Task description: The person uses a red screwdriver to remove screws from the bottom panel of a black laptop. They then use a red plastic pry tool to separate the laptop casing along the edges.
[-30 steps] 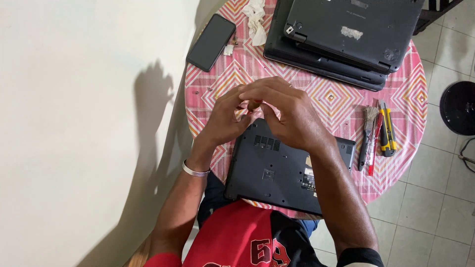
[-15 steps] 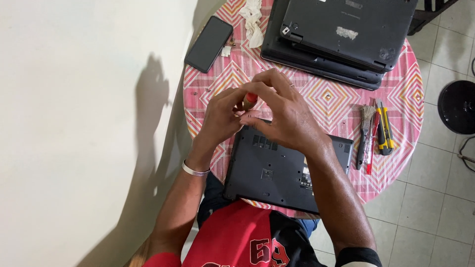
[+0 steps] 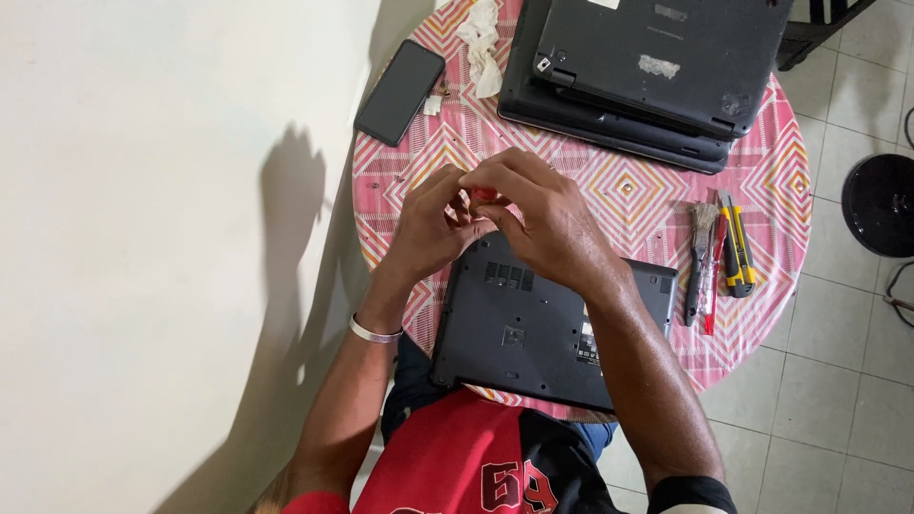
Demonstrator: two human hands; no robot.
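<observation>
Fingers [image 3: 468, 207] of left hand [image 3: 433, 228] and right hand [image 3: 547, 224] closed together around small red object [image 3: 484, 194], held above upturned black laptop [image 3: 533, 328]. Laptop base-up on pink patterned counter [image 3: 628, 200]. To the right: brush [image 3: 702, 257], red pen [image 3: 712, 281], yellow utility knife [image 3: 735, 255]. Beyond: stacked laptops [image 3: 647, 71], phone [image 3: 400, 92].

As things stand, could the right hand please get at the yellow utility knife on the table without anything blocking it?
Probably yes. The yellow utility knife lies in the open on the table, right of the right hand, with bare cloth between. That hand and the left hand are pinching a small red thing, though.
</observation>
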